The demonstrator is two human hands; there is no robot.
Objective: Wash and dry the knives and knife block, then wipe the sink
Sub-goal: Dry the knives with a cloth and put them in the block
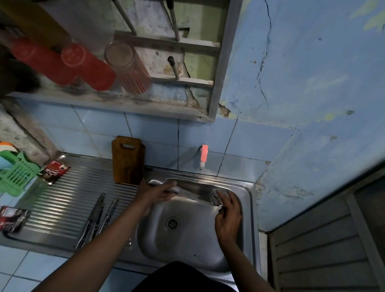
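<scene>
Over the steel sink (250, 200) I hold a broad steel cleaver (193, 190) level. My left hand (157, 191) grips its handle at the left. My right hand (228, 212) holds a metal scouring pad (216, 198) against the blade's right end. Two more knives (97, 216) lie side by side on the ribbed drainboard (60, 202), left of the basin. The drain (173, 223) shows in the basin floor. No knife block is in view.
A wooden cutting board (127, 160) leans on the tiled wall behind the drainboard. A pink tap (203, 155) juts from the wall. A green basket (13, 173) with sponges and two sachets (54, 172) lie at the left. A rack with red cups (85, 66) hangs overhead.
</scene>
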